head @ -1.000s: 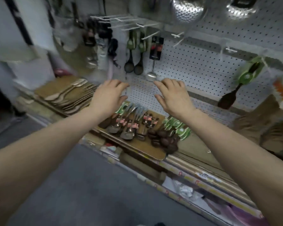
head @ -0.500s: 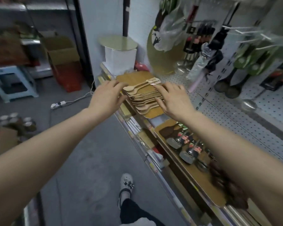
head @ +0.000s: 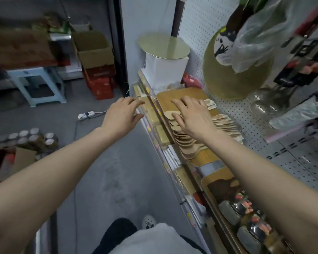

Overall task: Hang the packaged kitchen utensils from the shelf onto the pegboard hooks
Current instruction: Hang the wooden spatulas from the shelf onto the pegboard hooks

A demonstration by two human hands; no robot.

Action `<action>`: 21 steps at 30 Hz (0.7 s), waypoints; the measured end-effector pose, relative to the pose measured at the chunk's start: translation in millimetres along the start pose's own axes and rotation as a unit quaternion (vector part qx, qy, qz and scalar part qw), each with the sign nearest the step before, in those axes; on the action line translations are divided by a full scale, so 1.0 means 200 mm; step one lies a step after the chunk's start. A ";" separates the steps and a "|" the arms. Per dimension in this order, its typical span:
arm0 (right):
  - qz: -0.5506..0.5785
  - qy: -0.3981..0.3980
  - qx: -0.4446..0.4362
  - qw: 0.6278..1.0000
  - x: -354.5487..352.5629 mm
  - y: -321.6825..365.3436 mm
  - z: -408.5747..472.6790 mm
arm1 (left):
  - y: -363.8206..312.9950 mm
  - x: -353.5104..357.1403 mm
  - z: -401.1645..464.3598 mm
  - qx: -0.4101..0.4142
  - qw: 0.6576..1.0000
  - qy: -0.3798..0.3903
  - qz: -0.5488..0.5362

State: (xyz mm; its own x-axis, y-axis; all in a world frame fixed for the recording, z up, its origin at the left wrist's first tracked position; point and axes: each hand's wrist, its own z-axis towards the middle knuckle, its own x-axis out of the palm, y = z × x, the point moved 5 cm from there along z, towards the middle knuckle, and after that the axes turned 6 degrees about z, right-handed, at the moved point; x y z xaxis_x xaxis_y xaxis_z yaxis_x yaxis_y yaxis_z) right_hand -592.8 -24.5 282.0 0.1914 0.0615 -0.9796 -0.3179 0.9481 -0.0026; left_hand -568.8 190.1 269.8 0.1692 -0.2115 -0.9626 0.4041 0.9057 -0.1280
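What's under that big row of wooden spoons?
The wooden spoons lie on a wooden tray. The right hand hovers over them, hiding some of the spoons and tray. What lies beneath the tray cannot be seen.

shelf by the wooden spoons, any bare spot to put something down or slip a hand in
Bare wood shows on the tan wooden tray between the white box and the fanned pale wooden spoons, just beyond the right hand. Another bare corner lies nearer, below the spoons. The tray of packaged metal utensils is crowded.
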 end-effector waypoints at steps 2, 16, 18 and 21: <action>0.004 0.007 0.008 1.000 0.06 -0.05 0.12 | 0.06 0.06 0.13 0.007 1.000 0.008 0.000; 0.029 0.071 0.194 0.978 0.67 -0.41 0.66 | 0.36 0.67 1.15 0.161 0.978 0.114 -0.060; 0.035 0.087 0.238 0.967 0.75 -0.46 0.68 | 0.37 0.77 1.23 0.188 0.970 0.140 -0.070; 0.037 0.090 0.302 0.948 0.87 -0.53 0.68 | 0.37 0.95 1.35 0.240 0.951 0.183 -0.070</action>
State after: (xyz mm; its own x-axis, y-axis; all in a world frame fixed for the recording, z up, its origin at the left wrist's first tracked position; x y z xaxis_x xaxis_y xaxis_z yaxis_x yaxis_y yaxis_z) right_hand -398.8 -72.5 138.9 0.0094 0.1331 -0.9911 0.2758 0.9523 0.1305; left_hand -263.9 117.2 141.2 -0.2060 -0.0957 -0.9739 0.7778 0.5879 -0.2223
